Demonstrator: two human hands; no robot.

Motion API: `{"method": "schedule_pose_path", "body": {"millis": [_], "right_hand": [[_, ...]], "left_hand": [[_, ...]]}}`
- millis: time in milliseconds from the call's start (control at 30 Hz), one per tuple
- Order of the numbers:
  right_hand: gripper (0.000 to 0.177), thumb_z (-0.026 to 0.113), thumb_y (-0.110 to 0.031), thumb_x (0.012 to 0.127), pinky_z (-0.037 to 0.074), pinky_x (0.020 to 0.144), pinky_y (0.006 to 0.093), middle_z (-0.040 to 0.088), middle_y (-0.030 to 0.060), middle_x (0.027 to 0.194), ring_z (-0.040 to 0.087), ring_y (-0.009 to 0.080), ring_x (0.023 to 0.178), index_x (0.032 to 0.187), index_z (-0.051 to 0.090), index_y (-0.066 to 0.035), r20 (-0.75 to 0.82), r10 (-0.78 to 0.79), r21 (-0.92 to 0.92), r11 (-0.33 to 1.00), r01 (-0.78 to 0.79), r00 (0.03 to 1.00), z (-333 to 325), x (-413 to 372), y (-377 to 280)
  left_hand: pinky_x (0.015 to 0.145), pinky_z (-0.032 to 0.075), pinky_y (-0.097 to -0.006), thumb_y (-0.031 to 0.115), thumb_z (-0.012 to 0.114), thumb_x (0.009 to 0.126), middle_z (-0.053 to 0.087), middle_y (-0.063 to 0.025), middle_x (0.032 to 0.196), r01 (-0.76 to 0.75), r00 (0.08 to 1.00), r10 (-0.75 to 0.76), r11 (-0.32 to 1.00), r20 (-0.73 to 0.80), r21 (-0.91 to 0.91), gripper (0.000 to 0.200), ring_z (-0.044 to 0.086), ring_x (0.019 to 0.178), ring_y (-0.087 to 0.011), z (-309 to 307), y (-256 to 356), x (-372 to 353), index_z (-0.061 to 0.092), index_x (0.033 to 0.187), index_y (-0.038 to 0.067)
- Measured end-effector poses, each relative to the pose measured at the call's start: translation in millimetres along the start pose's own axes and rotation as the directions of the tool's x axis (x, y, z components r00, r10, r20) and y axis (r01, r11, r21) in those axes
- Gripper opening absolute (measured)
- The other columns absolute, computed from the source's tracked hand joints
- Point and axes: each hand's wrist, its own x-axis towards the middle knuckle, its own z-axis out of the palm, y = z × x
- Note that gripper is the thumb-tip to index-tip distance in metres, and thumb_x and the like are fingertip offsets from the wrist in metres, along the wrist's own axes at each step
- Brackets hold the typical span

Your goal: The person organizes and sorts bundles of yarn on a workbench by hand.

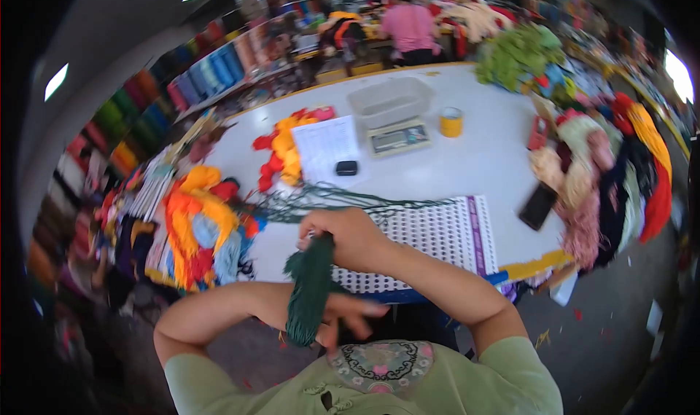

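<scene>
My right hand (346,241) is closed round the top of a dark green hank of yarn (310,291), which hangs down in front of my left wrist. Below it, my left hand (351,316) is slightly blurred, its fingers spread apart, partly hidden behind the hank. Loose dark green strands (321,195) stretch across the table just beyond my right hand. Under my right forearm lies a white sheet with rows of dark dots (430,229) and a purple stripe along its right side.
On the white table (481,153) are a written paper (326,142), a small black case (347,168), a scale (398,138), a clear bin (390,98), a yellow tin (451,123) and a phone (538,206). Coloured yarn piles (200,222) flank both sides. A person in pink (410,29) is beyond.
</scene>
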Motion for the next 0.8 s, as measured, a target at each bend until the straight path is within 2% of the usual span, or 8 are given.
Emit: {"method": "schedule_pose_path", "body": {"millis": [133,167,267,367,467,633,700,800], "right_hand": [[0.026,0.072,-0.014,0.080,0.051,0.070,0.0311,0.067,0.0093,0.079,0.068,0.0215,0.076,0.104,0.065,-0.008,0.137,-0.021,0.104,0.995,0.006,0.990,39.8,-13.1,22.1],[0.026,0.071,-0.013,0.082,0.051,0.072,0.0294,0.067,0.0081,0.078,0.067,0.0184,0.076,0.106,0.064,-0.007,0.137,-0.020,0.064,0.998,0.011,0.990,50.8,-17.8,32.8],[0.021,0.070,-0.011,0.084,0.051,0.069,0.0278,0.068,0.0071,0.079,0.066,0.0160,0.074,0.103,0.064,-0.006,0.227,0.217,0.291,0.915,-0.278,0.950,47.3,-15.5,24.7],[0.021,0.072,-0.011,0.083,0.049,0.066,0.0242,0.066,0.0020,0.074,0.065,0.0120,0.073,0.100,0.063,-0.003,0.329,0.341,0.262,0.863,-0.432,0.881,30.3,-1.1,-4.9],[0.020,0.073,-0.016,0.083,0.049,0.064,0.0280,0.068,0.0085,0.079,0.065,0.0140,0.071,0.098,0.063,-0.006,0.254,0.146,-0.058,0.989,-0.135,0.956,35.6,9.3,-18.6],[0.019,0.068,-0.017,0.086,0.049,0.066,0.0286,0.067,0.0084,0.080,0.064,0.0171,0.071,0.100,0.064,-0.005,0.453,0.045,0.025,0.998,-0.063,0.890,49.1,11.3,-9.8],[0.021,0.068,-0.017,0.086,0.049,0.068,0.0292,0.066,0.0094,0.083,0.065,0.0203,0.074,0.103,0.062,-0.005,0.428,0.090,0.052,0.991,-0.124,0.900,52.8,9.4,-5.8],[0.032,0.066,-0.023,0.086,0.049,0.071,0.0315,0.063,0.0126,0.089,0.064,0.0288,0.080,0.111,0.059,-0.005,0.300,-0.015,0.057,0.998,-0.002,0.954,60.4,16.3,-13.4]], "left_hand": [[0.078,0.053,-0.0332,0.025,0.079,0.078,0.036,-0.0186,0.148,-0.274,0.774,0.610,0.566,-0.171,0.777,0.088,0.064,0.097,-0.0221,3.4,33.1,-38.8,0.029,0.149,0.011],[0.084,0.052,-0.0434,0.038,0.080,0.073,0.040,-0.0224,0.144,-0.177,0.615,0.788,0.156,-0.014,0.972,0.090,0.061,0.108,-0.0317,-4.9,39.2,-41.2,0.038,0.144,0.004],[0.086,0.052,-0.0458,0.020,0.073,0.077,0.044,-0.0248,0.140,0.444,0.553,0.819,-0.137,-0.150,0.886,0.071,0.057,0.115,-0.0359,-19.5,18.8,-63.5,0.043,0.139,0.002],[0.080,0.054,-0.0449,0.006,0.049,0.090,0.059,-0.0254,0.122,0.772,0.579,0.371,0.038,-0.727,0.634,0.045,0.062,0.112,-0.0343,-29.7,-12.8,-79.8,0.046,0.134,-0.002],[0.077,0.056,-0.0421,0.005,0.052,0.092,0.051,-0.0213,0.134,0.558,0.780,-0.384,0.784,-0.494,0.271,0.042,0.062,0.112,-0.0309,-47.3,-24.4,-89.2,0.047,0.133,-0.002],[0.085,0.054,-0.0323,0.013,0.065,0.090,0.025,-0.0126,0.154,-0.018,0.999,0.031,0.949,0.037,-0.316,0.052,0.060,0.115,-0.0285,-35.3,-88.2,-83.9,0.043,0.137,0.004],[0.086,0.054,-0.0328,0.015,0.063,0.092,0.039,-0.0143,0.145,-0.206,0.972,0.231,0.920,0.037,-0.334,0.046,0.061,0.113,-0.0282,-36.4,-102.5,-75.3,0.045,0.133,0.005],[0.087,0.054,-0.0333,0.016,0.060,0.094,0.054,-0.0145,0.131,-0.359,0.913,0.230,0.844,-0.336,-0.398,0.034,0.063,0.108,-0.0264,-29.8,-109.5,-58.2,0.053,0.123,0.002]]}}
